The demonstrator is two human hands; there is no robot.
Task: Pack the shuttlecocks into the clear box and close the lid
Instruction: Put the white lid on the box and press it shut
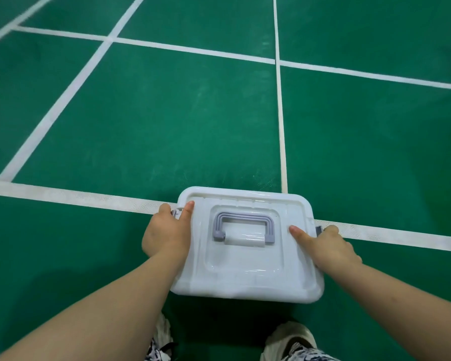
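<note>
The clear box (248, 280) stands on the green court floor with its whitish lid (245, 204) lying flat on top. A grey handle (244, 224) lies folded in the lid's middle. My left hand (167, 230) grips the left end, thumb on the lid and fingers curled round the grey left clasp (175, 212). My right hand (328, 247) grips the right end the same way, thumb on the lid, fingers over the grey right clasp (319, 228). No shuttlecock shows; the lid hides the inside.
The box straddles a white court line (63, 196) on the green floor (167, 126). More white lines cross farther off. My two shoes, the left (159, 340) and the right (292, 340), stand just behind the box at the bottom edge.
</note>
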